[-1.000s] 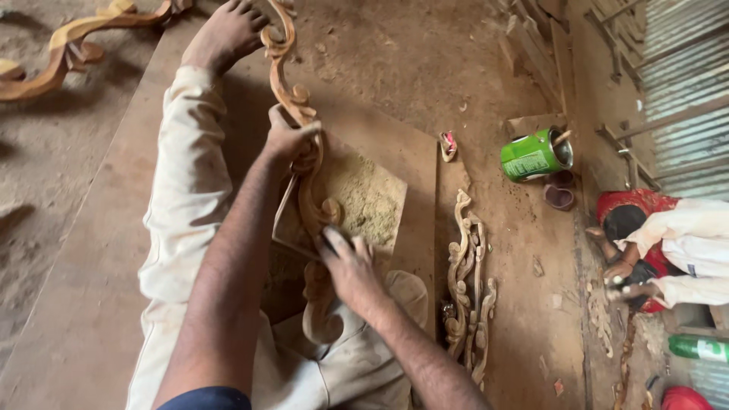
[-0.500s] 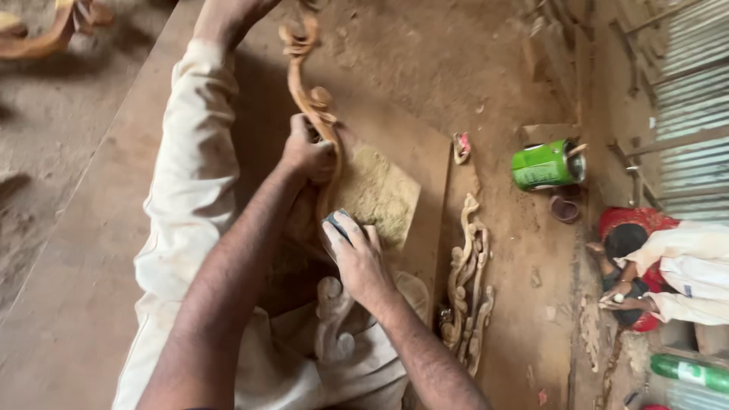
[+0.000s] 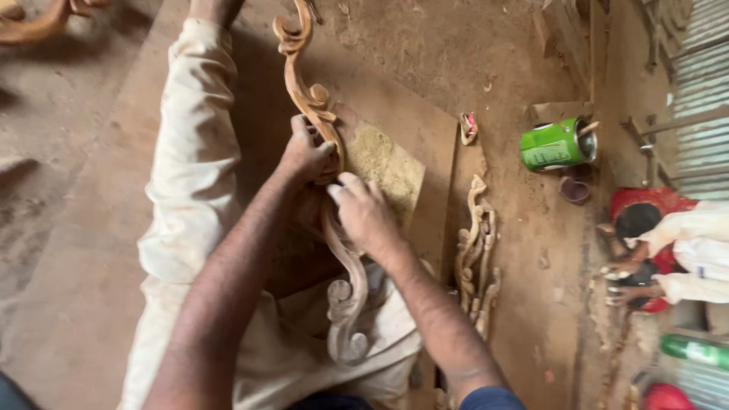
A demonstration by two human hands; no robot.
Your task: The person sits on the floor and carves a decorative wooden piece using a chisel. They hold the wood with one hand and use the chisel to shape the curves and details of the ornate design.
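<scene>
A long carved wooden scroll piece [image 3: 305,91] lies over a flat board and my lap. My left hand [image 3: 304,152] grips it around its middle. My right hand [image 3: 364,212] presses down on the carving just below, fingers bent over something small and pale, likely sandpaper, mostly hidden. A patch of sawdust [image 3: 387,171] covers the board to the right of both hands. My outstretched leg in pale trousers [image 3: 190,167] runs along the left.
More carved wooden pieces [image 3: 477,250] lie right of the board. A green tin can [image 3: 556,144] lies on the dirt floor. Another person [image 3: 683,243] in red and white crouches at the right edge. A green bottle [image 3: 695,351] lies lower right.
My right hand has slid up along the carving towards my left hand. The view has shifted, so the carving sits more to the centre.
</scene>
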